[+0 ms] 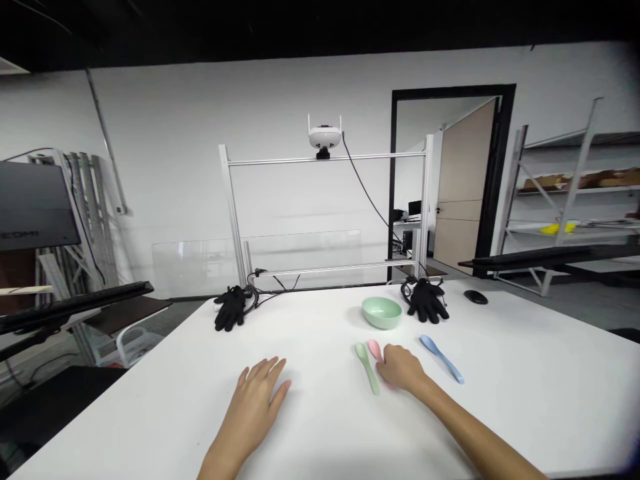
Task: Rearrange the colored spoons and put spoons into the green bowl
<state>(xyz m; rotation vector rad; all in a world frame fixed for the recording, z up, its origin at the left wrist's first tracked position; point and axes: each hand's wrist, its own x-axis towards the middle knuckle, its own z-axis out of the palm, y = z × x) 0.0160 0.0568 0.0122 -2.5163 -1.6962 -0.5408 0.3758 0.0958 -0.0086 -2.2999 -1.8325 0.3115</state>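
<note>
Pink spoon (375, 349) lies partly under the right hand (401, 370).

A bowl (381, 313) sits on a table (150, 413) between two gloves, one (231, 307) toward the left and one (425, 300) just beside the bowl, with a computer mouse (475, 297) farther right. Before the bowl lie three spoons; a person's right hand (401, 369) covers part of the middle spoon (374, 348), between the left spoon (367, 367) and the right spoon (441, 358). The left hand (260, 393) rests on the table, well apart. Behind stands a metal frame (325, 159), a camera unit (324, 137) atop it; a doorway (450, 180) lies beyond, at upper right.
</note>
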